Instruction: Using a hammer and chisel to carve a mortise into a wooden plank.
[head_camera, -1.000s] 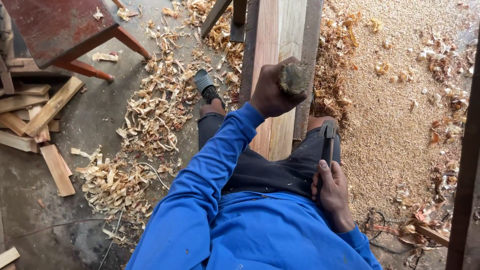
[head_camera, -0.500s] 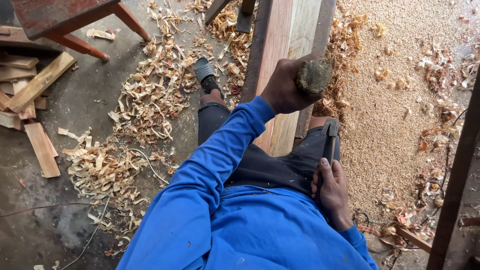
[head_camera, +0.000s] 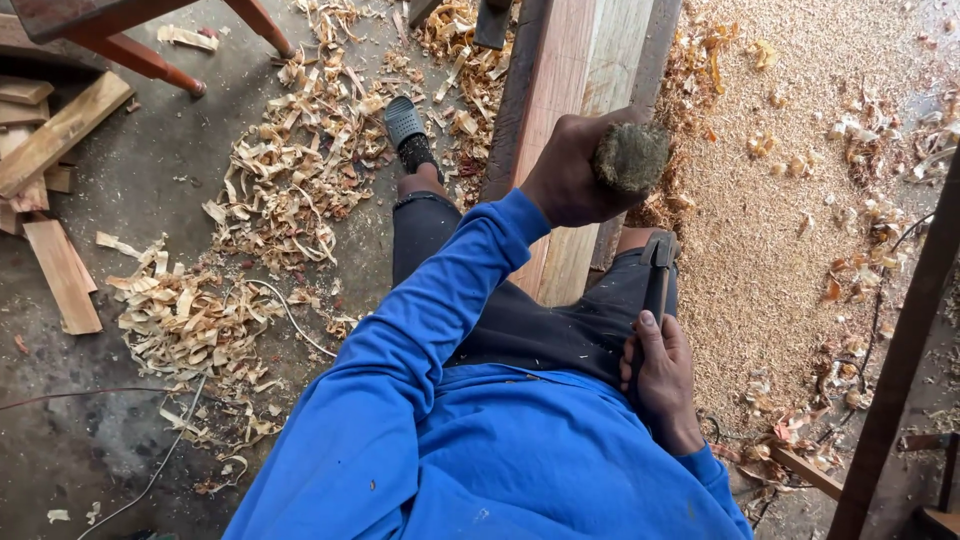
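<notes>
My left hand (head_camera: 565, 180) is closed around a tool handle with a frayed, rounded wooden end (head_camera: 630, 155). I hold it upright over a long pale wooden plank (head_camera: 590, 70) that runs away from me between my legs. The tool's lower part is hidden by my hand. My right hand (head_camera: 660, 375) rests on my right thigh and grips the handle of a hammer (head_camera: 658, 255), whose dark head points away from me. I wear a blue long-sleeved shirt and dark trousers.
Curled wood shavings (head_camera: 290, 180) cover the concrete floor on the left, around my sandalled left foot (head_camera: 408, 125). Fine sawdust (head_camera: 790, 200) lies on the right. Offcut boards (head_camera: 60, 270) are stacked at far left, beside red stool legs (head_camera: 150, 60). A dark post (head_camera: 900, 350) and thin cables (head_camera: 180, 440) are nearby.
My left hand with the frayed handle has shifted slightly to the right over the plank. The right hand stays on my thigh with the hammer. My view has tilted a little.
</notes>
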